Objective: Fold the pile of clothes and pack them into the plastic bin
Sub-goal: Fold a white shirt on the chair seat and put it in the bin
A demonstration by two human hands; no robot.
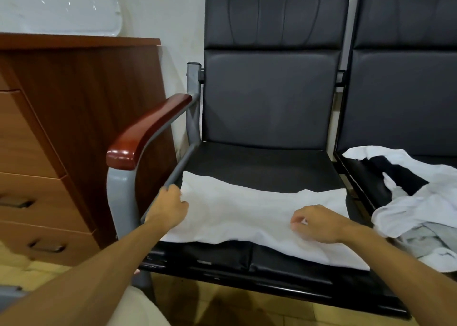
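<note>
A white garment (247,214) lies spread flat across the front of a black chair seat (259,167). My left hand (170,207) grips the garment's left edge with curled fingers, close to the grey armrest bar. My right hand (319,223) rests on the garment's right part, fingers curled and pinching the cloth. A pile of white, grey and black clothes (418,202) lies heaped on the neighbouring seat to the right. No plastic bin is in view.
A red-brown wooden armrest (146,130) on a grey frame borders the seat at the left. Beyond it stands a wooden drawer cabinet (61,132). The black backrest (269,95) rises behind the seat. Yellowish floor tiles (222,308) show below.
</note>
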